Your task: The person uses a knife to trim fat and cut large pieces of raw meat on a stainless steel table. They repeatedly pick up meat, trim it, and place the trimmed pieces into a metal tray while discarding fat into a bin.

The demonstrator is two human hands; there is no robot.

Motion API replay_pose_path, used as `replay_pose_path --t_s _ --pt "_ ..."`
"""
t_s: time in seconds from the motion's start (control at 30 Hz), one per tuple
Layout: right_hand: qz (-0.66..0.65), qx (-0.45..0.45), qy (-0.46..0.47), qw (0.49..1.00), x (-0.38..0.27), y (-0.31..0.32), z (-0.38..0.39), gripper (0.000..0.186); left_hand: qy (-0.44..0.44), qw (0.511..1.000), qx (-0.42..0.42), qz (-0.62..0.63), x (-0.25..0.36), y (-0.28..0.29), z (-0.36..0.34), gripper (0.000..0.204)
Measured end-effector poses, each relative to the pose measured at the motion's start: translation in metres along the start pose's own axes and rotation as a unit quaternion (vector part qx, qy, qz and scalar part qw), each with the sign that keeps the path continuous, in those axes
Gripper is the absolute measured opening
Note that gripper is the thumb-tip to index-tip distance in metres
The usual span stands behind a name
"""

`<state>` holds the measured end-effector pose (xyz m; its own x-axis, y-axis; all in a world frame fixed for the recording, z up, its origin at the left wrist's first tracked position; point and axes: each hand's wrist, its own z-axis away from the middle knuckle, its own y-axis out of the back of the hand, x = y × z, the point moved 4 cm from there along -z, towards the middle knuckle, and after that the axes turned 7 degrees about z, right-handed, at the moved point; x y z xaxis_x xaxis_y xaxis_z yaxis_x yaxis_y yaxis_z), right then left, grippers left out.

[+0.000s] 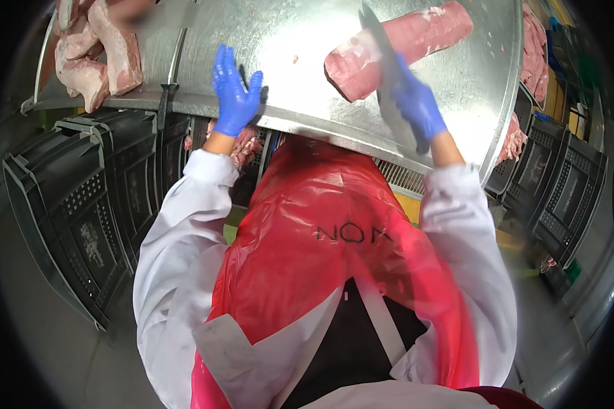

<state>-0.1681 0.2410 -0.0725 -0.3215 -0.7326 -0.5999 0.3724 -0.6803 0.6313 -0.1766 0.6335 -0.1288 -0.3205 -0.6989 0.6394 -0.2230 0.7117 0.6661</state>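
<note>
A long, boneless piece of pink meat (433, 34), likely pork loin, lies slantwise on the steel table (293, 88). My right hand (418, 102), in a blue glove, is closed round a knife (383, 49). The blade points away from me and crosses over the near part of the meat; whether it touches cannot be told. Part of the knife's handle sticks out below the hand. Over the table's near edge, left of the meat, my blue-gloved left hand (235, 99) holds nothing, its fingers stretched and thumb apart.
Several pale meat cuts (116, 58) are piled at the table's far left. A sharpening steel (166, 99) lies across the near edge beside them. Black crates (68, 198) stand at the left, another crate (559, 191) at the right. More meat (534, 58) shows beyond the right edge.
</note>
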Motion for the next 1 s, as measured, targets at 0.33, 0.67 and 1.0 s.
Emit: replay_pose_path --t_s 0.33,0.67,1.0 --pt "-0.133 -0.101 -0.042 0.985 0.029 -0.035 0.119 0.075 0.023 0.994 0.091 0.057 0.042 0.033 -0.040 0.043" --pt "-0.233 0.068 -0.021 0.970 0.045 0.055 0.120 0.078 0.165 0.964 -0.209 -0.027 0.148 -0.153 -0.072 0.044" --pt "-0.082 0.151 0.031 0.985 0.025 0.001 -0.010 0.078 0.109 0.973 -0.203 -0.009 0.151 -0.147 -0.080 0.033"
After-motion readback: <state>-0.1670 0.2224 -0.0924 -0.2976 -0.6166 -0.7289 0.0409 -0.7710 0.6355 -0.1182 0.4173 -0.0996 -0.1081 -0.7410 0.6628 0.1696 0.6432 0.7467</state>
